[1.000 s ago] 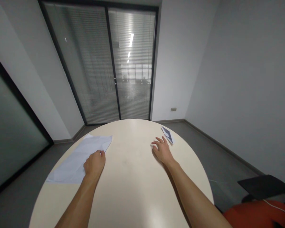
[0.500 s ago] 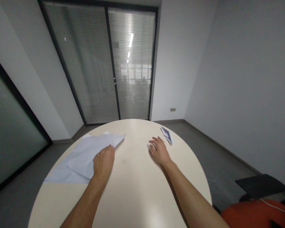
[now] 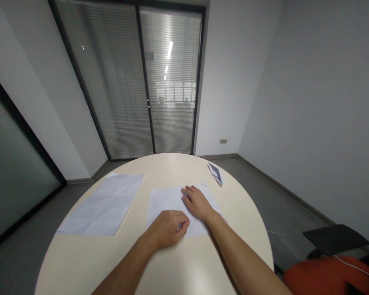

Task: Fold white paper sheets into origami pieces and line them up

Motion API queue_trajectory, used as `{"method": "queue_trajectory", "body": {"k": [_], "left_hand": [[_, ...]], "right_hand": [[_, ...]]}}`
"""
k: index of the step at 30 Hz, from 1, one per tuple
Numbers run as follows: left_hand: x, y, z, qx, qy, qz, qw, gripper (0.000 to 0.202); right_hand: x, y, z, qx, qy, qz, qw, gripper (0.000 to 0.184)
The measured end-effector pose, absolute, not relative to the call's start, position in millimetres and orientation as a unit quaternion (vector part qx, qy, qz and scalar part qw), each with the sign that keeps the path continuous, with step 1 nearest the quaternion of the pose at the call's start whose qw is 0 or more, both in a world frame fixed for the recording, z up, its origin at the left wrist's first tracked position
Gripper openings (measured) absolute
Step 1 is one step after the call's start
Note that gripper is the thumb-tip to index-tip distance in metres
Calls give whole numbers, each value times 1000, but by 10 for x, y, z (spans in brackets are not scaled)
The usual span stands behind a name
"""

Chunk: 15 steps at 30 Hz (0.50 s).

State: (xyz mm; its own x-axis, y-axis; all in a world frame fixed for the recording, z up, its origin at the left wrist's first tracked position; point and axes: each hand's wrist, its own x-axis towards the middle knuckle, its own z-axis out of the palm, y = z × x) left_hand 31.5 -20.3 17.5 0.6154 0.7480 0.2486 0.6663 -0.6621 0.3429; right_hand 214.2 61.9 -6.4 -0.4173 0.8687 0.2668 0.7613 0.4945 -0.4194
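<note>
A white sheet of paper (image 3: pixel 161 200) lies flat on the middle of the round table, partly covered by both hands. My left hand (image 3: pixel 169 227) is over its near part, fingers curled and thumb meeting them, with nothing visible in the grip. Spread flat on the sheet's right half is my right hand (image 3: pixel 197 203), its fingers stretched out and slightly apart. To the left lies another white paper (image 3: pixel 101 209) with fold creases, a corner of paper peeking out behind it.
A small folded paper piece (image 3: pixel 215 174) with dark print sits near the far right edge of the cream round table (image 3: pixel 160 166). On the floor at right stands a red-seated chair (image 3: pixel 322 276) with a black panel. A glass door with blinds (image 3: pixel 172 114) is beyond.
One sheet has come from the left papers to the middle of the table. My left hand has moved right and nearer; my right hand has shifted slightly left and nearer, onto the sheet.
</note>
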Motion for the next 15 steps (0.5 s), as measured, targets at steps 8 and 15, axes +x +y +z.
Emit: {"method": "queue_trajectory", "body": {"k": [8,15], "left_hand": [[-9,74,-122,841,506,178,73,54],[-43,46,-198,843,520,86,103,60]], "right_hand": [[2213,617,-26,-382,-892,189,150,47],[2246,730,-110,-524,-829,147,127,62]]}}
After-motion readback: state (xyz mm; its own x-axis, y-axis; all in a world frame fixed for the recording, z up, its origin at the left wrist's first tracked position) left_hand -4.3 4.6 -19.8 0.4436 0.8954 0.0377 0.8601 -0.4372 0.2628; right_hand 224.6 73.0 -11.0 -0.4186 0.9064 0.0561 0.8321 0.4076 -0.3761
